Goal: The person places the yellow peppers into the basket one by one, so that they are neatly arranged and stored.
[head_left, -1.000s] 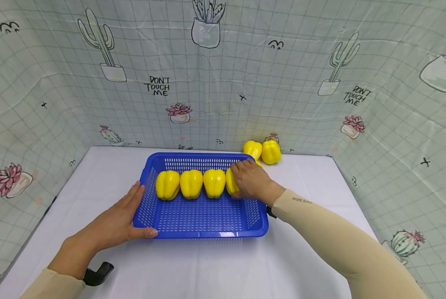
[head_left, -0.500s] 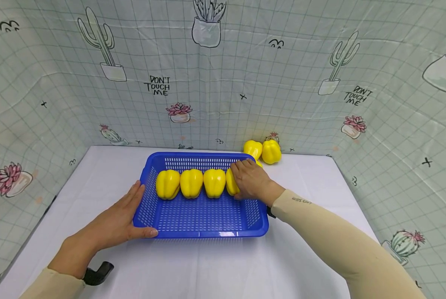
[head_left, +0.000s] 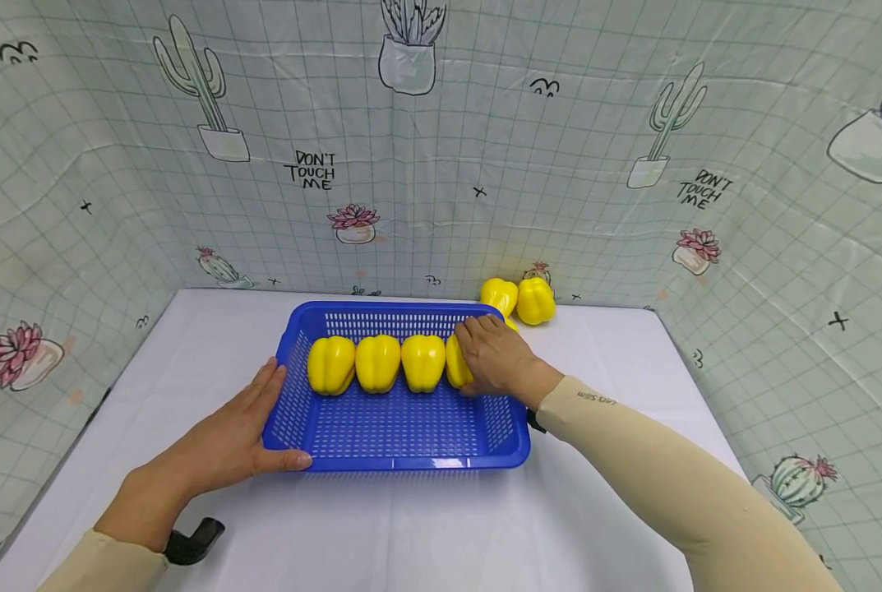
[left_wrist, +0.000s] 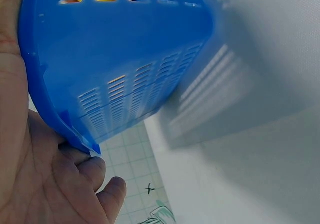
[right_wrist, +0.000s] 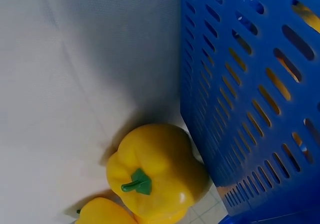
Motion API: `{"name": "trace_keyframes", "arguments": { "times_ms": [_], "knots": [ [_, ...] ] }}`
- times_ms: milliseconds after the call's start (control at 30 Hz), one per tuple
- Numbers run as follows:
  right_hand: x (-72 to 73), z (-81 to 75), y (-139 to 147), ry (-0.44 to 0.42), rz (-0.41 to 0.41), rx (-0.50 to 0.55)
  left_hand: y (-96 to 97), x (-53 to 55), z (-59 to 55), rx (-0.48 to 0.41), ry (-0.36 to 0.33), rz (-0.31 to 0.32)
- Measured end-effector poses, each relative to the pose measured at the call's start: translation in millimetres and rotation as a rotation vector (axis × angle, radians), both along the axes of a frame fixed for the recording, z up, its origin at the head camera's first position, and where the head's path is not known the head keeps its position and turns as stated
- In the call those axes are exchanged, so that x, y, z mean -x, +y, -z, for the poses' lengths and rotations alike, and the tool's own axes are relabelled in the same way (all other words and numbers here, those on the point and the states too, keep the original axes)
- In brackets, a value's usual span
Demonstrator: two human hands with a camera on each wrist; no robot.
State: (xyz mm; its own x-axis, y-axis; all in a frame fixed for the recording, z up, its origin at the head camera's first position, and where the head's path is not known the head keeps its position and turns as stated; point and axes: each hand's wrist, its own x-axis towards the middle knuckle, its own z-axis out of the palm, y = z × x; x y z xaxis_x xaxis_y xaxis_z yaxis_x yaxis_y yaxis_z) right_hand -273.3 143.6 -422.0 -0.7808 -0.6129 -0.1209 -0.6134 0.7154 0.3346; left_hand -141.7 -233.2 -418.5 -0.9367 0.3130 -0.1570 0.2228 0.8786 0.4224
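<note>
A blue perforated plastic basket (head_left: 411, 462) stands on the white table. My left hand (head_left: 219, 444) spans its front left corner, fingers straight along the left rim and thumb on the near rim. Its palm and fingertips lie against the outside of the rim in the left wrist view. Inside the basket, my right hand (head_left: 498, 355) grips a yellow bell pepper (head_left: 454, 362) and hides most of it. Left of that pepper, a row continues with three more yellow bell peppers (head_left: 377, 364). The right wrist view shows the slotted basket wall (right_wrist: 240, 93), with yellow glimpsed through the slots.
Outside the basket's back right corner lie more yellow bell peppers (head_left: 536, 301), one with a green stem (right_wrist: 138, 182) close to the wall. The white tabletop (head_left: 411, 534) reaches a grid-patterned cloth backdrop (head_left: 441, 148) at the back and sides.
</note>
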Motion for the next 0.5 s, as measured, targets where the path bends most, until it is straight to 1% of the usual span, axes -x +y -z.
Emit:
{"name": "trace_keyframes", "arguments": {
  "times_ms": [167, 300, 500],
  "knots": [
    [1.7, 0.4, -0.7, 0.013, -0.004, -0.019, -0.5, 0.0, -1.7, -0.008, -0.003, 0.003],
    [2.4, 0.9, -2.4, -0.001, 0.005, -0.041, -0.6, 0.1, -2.0, -0.015, -0.004, 0.003],
    [0.7, 1.8, -2.1, -0.007, 0.014, -0.031, -0.7, -0.2, -0.8, -0.014, -0.001, 0.004]
  ]
}}
